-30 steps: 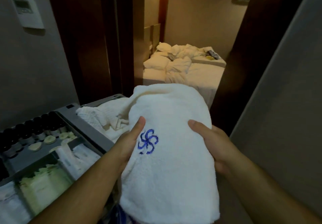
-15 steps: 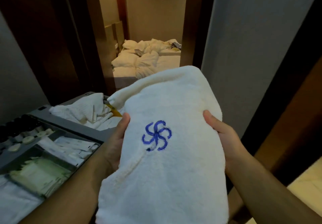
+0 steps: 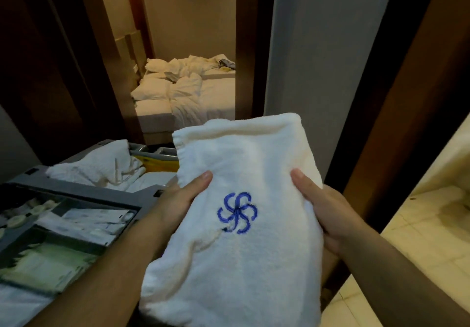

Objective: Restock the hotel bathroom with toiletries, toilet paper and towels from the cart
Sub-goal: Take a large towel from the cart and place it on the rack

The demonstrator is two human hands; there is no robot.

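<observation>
Doorway space is opening at four o'clock: the pale tiled bathroom floor (image 3: 419, 250) is coming into view where only wall was showing a second ago, so the person seems to be turning from cart toward bathroom. The dark brown wooden door frame (image 3: 419, 123) is standing at two o'clock, its edge near the load; free room is lying right of it. The grey plastic housekeeping cart (image 3: 84, 189) is sliding toward eight o'clock, its corner just beside the left forearm. The folded white terry towel with blue pinwheel embroidery (image 3: 244, 263) is riding at centre, off the cart. The left hand (image 3: 178, 202) and right hand (image 3: 323, 212) are clasping its sides, thumbs on top.
</observation>
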